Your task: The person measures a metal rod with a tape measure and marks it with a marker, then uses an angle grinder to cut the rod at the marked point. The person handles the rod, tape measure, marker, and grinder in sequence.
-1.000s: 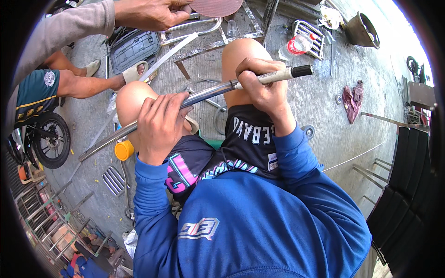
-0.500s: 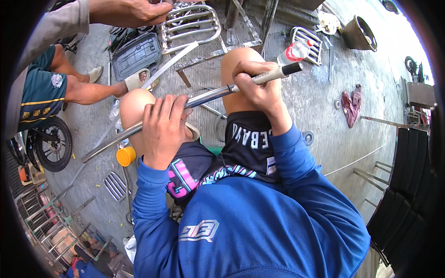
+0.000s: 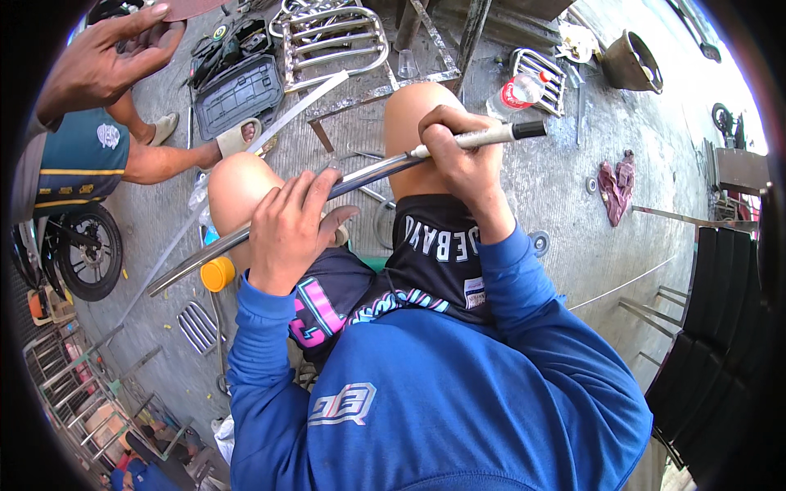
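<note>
A shiny metal tube (image 3: pixel 201 259) slants across my lap, from low at the left up to the right. My left hand (image 3: pixel 286 229) is closed round it near the middle, fingers over the top and thumb sticking out to the right. In my right hand (image 3: pixel 465 155) is a white marker (image 3: pixel 489 136) with a black end, held in a closed grip. Its tip is at the tube's upper right end and seems to touch it; my fingers cover part of its barrel.
At the upper left, a co-worker's hand (image 3: pixel 115 61) holds a reddish-brown disc (image 3: pixel 192 7). Beyond my knees are a metal rack (image 3: pixel 340 51), a grey tool case (image 3: pixel 237 96) and a plastic bottle (image 3: pixel 517 95). A yellow cap (image 3: pixel 217 274) is left of my leg; a motorcycle wheel (image 3: pixel 86 252) is farther left.
The co-worker's hand has moved left and down, and its disc now shows more. My left thumb has lifted away from the tube. The marker has shifted slightly right.
</note>
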`<state>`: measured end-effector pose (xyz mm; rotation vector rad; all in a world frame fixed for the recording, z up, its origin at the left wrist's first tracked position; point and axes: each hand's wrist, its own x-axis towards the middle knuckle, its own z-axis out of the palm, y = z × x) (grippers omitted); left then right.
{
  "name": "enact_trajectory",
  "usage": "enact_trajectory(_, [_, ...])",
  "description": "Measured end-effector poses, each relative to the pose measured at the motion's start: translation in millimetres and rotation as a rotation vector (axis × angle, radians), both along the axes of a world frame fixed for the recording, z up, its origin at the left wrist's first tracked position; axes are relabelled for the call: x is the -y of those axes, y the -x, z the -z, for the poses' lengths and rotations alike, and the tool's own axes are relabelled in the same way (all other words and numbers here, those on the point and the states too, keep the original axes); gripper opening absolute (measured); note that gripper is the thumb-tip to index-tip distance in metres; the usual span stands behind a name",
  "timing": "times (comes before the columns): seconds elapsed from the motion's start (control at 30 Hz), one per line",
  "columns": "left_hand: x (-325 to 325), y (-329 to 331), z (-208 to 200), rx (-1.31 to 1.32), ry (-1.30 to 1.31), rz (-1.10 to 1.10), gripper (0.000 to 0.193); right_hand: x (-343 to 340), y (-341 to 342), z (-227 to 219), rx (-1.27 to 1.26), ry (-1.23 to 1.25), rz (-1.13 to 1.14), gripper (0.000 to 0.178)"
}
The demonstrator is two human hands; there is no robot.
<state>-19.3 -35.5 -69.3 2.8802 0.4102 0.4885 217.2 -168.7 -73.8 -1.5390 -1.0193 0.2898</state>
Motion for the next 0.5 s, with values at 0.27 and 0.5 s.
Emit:
enact_trajectory(0.27, [-2.2, -0.5, 3.1, 0.062, 0.000, 0.002, 0.033, -8.4, -6.6, 7.1, 0.090, -0.005, 0.005, 0.014])
enact_trajectory(0.5, [-4.8, -0.8, 1.3, 0.036, -0.051, 0.002, 0.031, -2.2, -10.6, 1.5, 0.064, 0.084, -0.070, 0.015])
